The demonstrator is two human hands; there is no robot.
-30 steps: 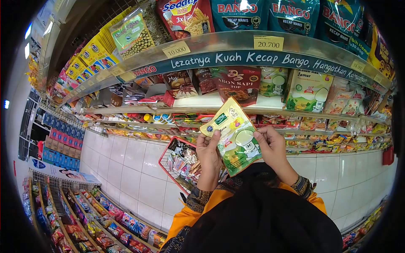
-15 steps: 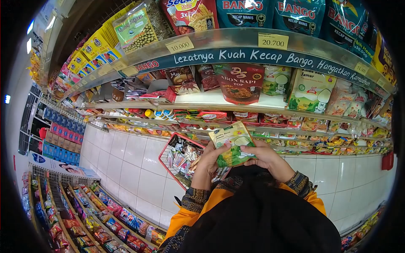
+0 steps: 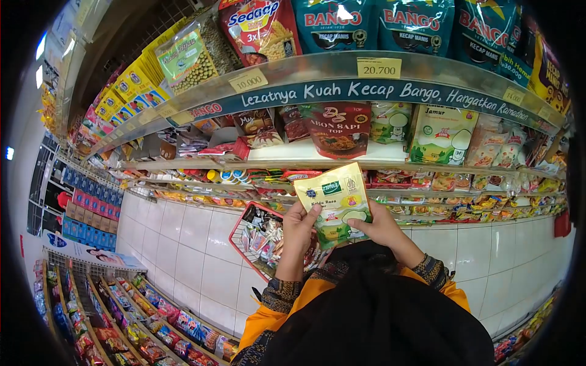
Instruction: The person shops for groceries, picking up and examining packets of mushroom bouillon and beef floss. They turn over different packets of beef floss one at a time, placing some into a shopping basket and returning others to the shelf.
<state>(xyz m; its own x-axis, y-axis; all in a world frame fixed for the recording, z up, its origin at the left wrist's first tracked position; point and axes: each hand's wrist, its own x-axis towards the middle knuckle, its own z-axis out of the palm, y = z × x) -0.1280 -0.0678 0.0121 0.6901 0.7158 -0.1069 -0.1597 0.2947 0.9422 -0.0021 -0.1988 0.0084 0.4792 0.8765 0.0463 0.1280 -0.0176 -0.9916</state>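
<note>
Packet (image 3: 334, 200) is tilted btwn my L hand (image 3: 298, 235) and R hand (image 3: 383, 227), thumbs on its front, nr side of the shelf (image 3: 287, 165), basket (image 3: 237, 222) to the left. Could prob. slip if either thumb slackens, as I'm holding just the sides.

Teal pouches (image 3: 334, 27) above red pouch (image 3: 336, 129)

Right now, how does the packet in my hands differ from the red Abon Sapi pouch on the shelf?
The packet is cream and green; the pouch is dark red.
Your left hand and right hand hold the packet, while the pouch stands on the shelf.
The packet shows a drawn mushroom, the pouch a food picture.
Both have printed fronts.
</note>
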